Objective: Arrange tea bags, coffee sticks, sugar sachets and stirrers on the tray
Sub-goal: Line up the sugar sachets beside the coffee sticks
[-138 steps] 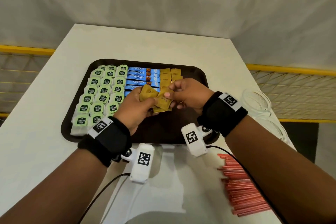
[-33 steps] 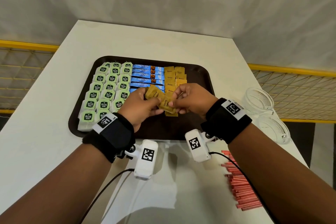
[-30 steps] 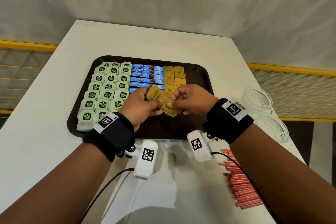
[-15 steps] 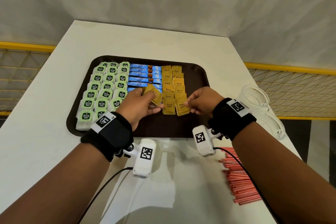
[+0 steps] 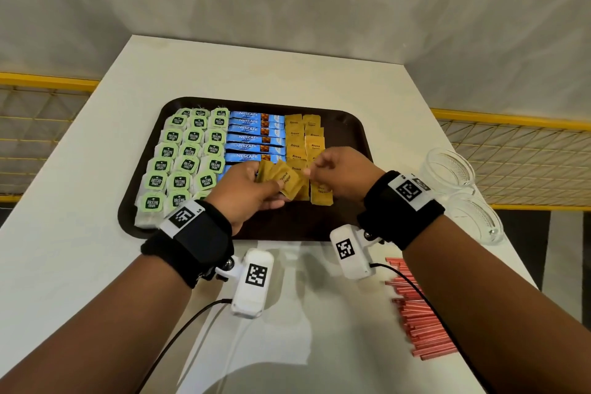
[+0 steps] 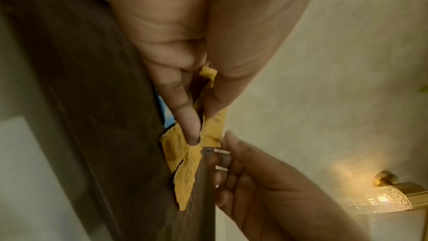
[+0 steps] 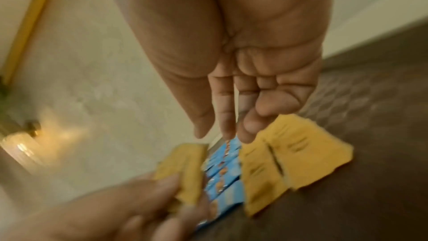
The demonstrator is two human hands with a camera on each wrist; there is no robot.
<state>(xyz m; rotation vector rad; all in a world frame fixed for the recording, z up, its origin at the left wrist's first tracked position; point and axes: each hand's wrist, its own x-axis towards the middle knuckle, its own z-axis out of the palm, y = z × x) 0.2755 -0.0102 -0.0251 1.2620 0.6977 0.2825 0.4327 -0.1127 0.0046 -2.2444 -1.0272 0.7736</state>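
Several sugar sachets (image 5: 286, 184) half-hidden in left hand (image 5: 246, 193) grip; right hand (image 5: 340, 174) empty, fingers slack, blurred.

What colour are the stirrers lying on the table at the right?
Red: the thin plastic stirrers lie in a pile on the white table, shown best in the head view.
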